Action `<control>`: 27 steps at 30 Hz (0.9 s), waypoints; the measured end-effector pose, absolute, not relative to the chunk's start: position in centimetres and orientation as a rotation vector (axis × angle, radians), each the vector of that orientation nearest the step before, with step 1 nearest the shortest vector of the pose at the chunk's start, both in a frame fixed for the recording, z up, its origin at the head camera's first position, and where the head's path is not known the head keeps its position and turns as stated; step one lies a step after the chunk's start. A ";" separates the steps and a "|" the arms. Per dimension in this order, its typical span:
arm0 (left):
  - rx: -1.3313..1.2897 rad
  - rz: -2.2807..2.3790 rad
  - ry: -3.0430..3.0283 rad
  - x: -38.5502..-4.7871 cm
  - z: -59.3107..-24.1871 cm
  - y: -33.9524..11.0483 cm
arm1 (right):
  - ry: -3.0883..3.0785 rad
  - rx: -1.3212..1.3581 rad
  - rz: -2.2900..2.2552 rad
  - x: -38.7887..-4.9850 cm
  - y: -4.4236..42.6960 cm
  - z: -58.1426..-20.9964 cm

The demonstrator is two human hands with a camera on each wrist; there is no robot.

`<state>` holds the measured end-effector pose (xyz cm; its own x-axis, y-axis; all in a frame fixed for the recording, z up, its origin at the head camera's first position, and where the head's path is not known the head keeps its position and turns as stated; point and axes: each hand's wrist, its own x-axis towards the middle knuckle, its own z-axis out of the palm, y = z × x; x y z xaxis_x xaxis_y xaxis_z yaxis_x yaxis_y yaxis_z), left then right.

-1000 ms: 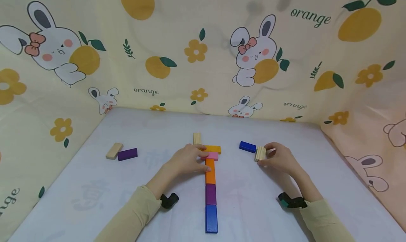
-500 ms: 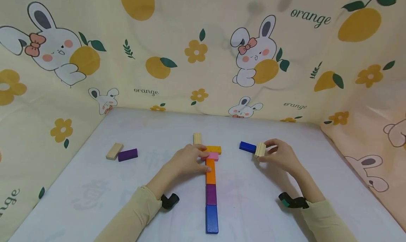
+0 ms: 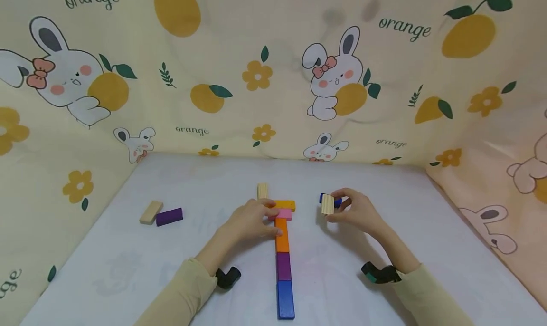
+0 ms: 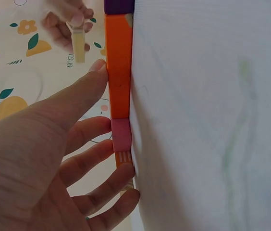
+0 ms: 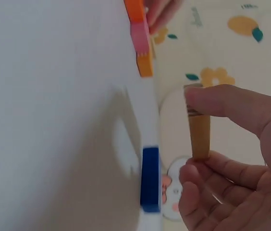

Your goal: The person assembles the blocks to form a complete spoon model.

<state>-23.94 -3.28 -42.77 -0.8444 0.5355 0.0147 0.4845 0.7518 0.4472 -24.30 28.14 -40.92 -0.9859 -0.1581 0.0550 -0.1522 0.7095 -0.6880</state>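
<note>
My right hand [image 3: 356,212] pinches a plain wooden block [image 3: 327,205] between thumb and fingers, raised off the table in front of a blue block [image 3: 337,203]. In the right wrist view the wooden block [image 5: 200,130] is held clear of the surface. My left hand [image 3: 248,220] rests along a line of blocks, its thumb touching the long orange block [image 4: 118,67] and its fingertips at the pink block [image 4: 121,135] and just beyond. A yellow-orange block [image 3: 285,205] lies crosswise past the pink one; a wooden block [image 3: 262,190] stands behind its left end.
Nearer me, the line continues with a purple block [image 3: 283,266] and a blue block [image 3: 285,300]. On the left of the white table [image 3: 107,269] lie a wooden block [image 3: 151,212] and a dark purple block [image 3: 169,216]. Patterned cloth [image 3: 231,55] rises behind.
My right hand has lifted the wooden block and moved it left, so it now overlaps the blue block in the head view. My left hand has stayed at the line. The head view has shifted slightly.
</note>
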 end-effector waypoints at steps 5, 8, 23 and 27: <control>0.823 0.679 2.828 -24.0 -43.0 -3.0 | 2.858 -0.331 -1.176 -26.1 26.0 -40.7; 0.816 0.677 2.833 -24.1 -43.2 -3.2 | 2.816 -0.382 -1.189 -27.9 24.6 -40.8; 0.808 0.649 2.846 -24.0 -43.0 -2.9 | 2.789 -0.372 -1.021 -33.0 22.1 -42.4; 0.789 0.645 2.850 -23.9 -43.1 -2.9 | 2.752 -0.394 -1.003 -33.5 22.1 -42.7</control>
